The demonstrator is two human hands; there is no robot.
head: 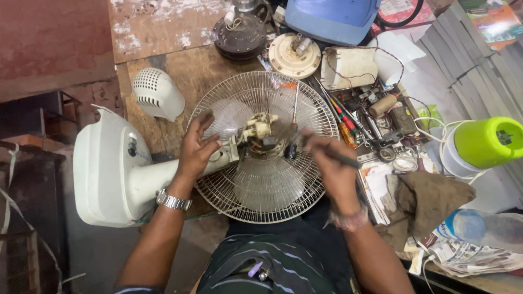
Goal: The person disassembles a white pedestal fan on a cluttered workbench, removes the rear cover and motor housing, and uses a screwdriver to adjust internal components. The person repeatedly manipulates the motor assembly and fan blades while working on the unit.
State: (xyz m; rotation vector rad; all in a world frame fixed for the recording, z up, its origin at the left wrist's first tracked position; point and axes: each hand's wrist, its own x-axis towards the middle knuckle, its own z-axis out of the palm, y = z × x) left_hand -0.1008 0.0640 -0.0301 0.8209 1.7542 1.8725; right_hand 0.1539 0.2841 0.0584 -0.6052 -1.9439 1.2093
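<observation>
Fan motor (260,133) lies bare at grille (229,188) centre; rear cover (158,93) already off, left of grille. Left hand (197,148) fingers spread, bracing neck. Right hand (329,163) closed on screwdriver (293,128) at motor. Motor still mounted.

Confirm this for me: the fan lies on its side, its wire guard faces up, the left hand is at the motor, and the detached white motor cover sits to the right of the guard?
Not quite. The head view shows the white motor cover to the left of the guard, above the fan's base. The rest holds: the fan lies on its side and the left hand is at the motor.
</observation>
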